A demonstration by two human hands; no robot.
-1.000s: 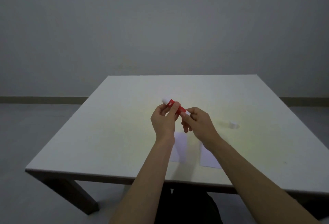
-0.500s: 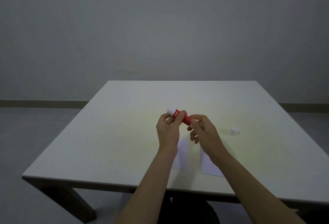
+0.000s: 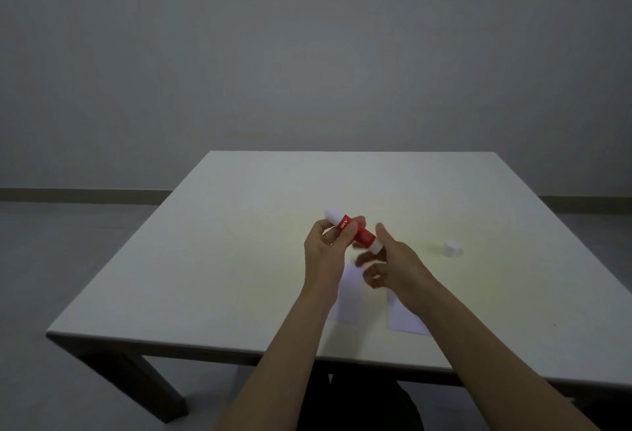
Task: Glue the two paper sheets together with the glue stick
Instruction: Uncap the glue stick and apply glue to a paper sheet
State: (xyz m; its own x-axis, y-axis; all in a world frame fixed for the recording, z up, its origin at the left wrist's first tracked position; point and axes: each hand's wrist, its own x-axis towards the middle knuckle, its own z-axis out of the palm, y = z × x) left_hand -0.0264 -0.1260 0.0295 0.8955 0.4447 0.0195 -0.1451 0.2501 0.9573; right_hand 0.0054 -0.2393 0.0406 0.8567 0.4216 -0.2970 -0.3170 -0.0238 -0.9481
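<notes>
Red glue stick (image 3: 355,234) pinched in left hand (image 3: 325,252) fingers; right hand (image 3: 393,264) fingers loosely spread.

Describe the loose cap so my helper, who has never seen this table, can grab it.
Start at the pale table and go to its right side, past the right hand. The cap stands there alone on bare tabletop. It is small, white and round, unlike the flat paper sheets near the front edge.
</notes>
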